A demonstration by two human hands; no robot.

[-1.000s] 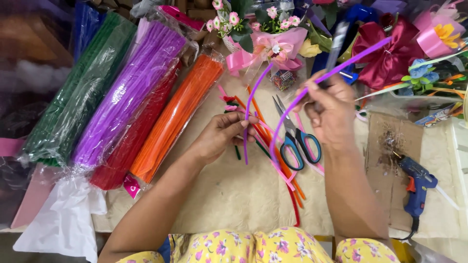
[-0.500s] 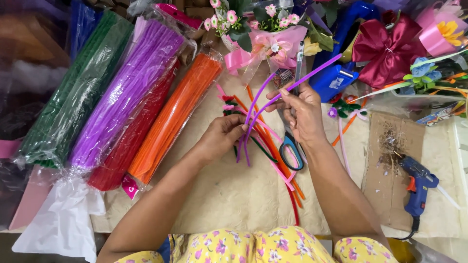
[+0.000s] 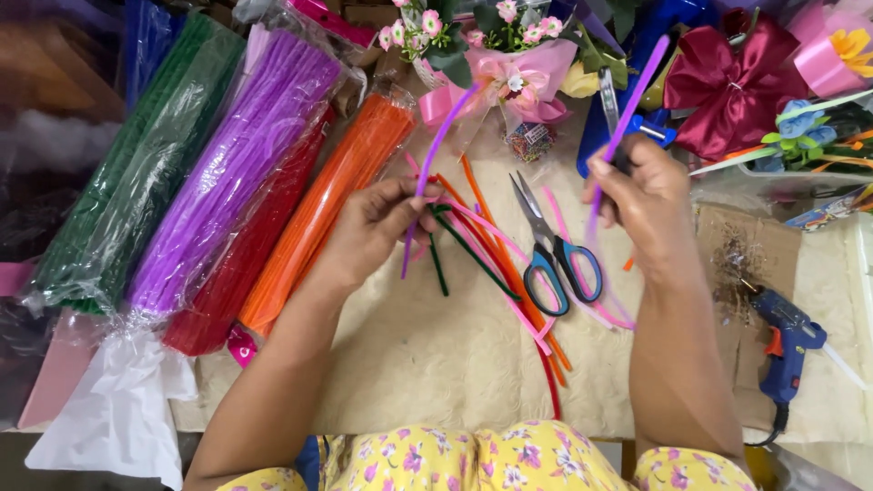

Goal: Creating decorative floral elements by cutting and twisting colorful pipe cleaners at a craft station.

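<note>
Purple pipe cleaners pinched in hands; purple pack left.

the left hand pinches one purple pipe cleaner near its middle, over loose pink, green, orange and red stems scattered on the cream cloth covering the desk. the right hand holds a second purple pipe cleaner that slants up toward the far right. blue-handled scissors lie open between the hands. at left, bagged bundles lie side by side: green, purple, red, orange. a blue glue gun rests at right, a dark red ribbon bow beyond it.
</note>
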